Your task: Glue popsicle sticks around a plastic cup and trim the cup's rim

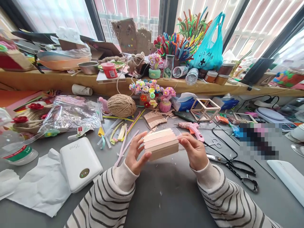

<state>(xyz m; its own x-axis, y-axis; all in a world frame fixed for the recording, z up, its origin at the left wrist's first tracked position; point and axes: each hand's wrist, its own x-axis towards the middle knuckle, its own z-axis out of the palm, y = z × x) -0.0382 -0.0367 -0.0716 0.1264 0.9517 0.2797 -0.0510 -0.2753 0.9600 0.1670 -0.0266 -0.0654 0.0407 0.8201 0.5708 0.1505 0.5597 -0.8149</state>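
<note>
A small structure of wooden craft sticks (pixel 161 142) is held up over the grey table, its sticks lying side by side across a top and a front face. My left hand (pixel 136 153) grips its left end, thumb at the lower front corner and fingers behind. At the right end, my right hand (pixel 195 150) pinches with thumb and fingers near a clear plastic piece (pixel 177 134) that shows behind the sticks. How the plastic meets the wood cannot be made out. Just beyond lie a bundle of craft sticks (pixel 155 119) and a pink glue gun (pixel 193 129).
Black-handled scissors (pixel 237 167) and small scissors (pixel 215 143) lie right of my right hand. A white power bank (pixel 80 164) rests at left on tissue (pixel 40 186). Behind are a twine ball (pixel 122 105), a stick frame (pixel 206 109) and a crowded ledge (pixel 59 77).
</note>
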